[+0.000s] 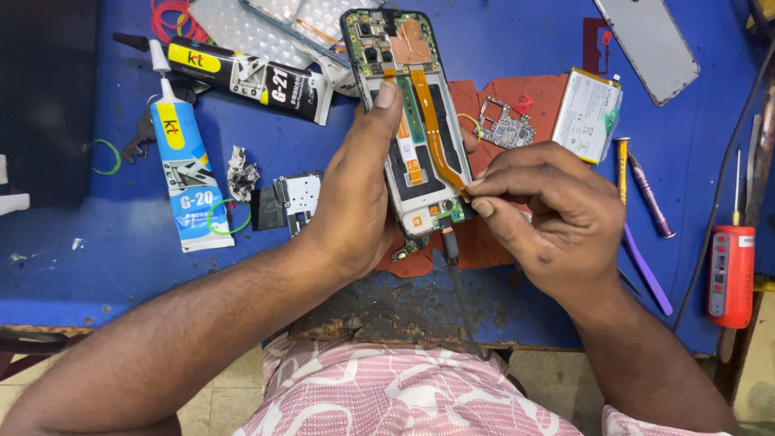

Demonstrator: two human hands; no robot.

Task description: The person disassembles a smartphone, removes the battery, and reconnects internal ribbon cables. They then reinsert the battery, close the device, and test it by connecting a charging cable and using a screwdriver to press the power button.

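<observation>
Opened phone (412, 121), back cover off, lies lengthwise over the blue workbench (517, 48) and a red mat (525, 93). The left hand (355, 194) clasps its left edge, thumb on the frame. The right hand (549, 218) pinches the orange flex cable (440, 133) at its lower end. Just right: small circuit board (504, 125), battery (587, 113). Left: two glue tubes (182, 161).

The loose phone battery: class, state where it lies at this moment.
In the head view, the white battery lies on the blue bench, upper right, beyond the right hand, between the small circuit board and the gold-handled screwdriver.
</observation>
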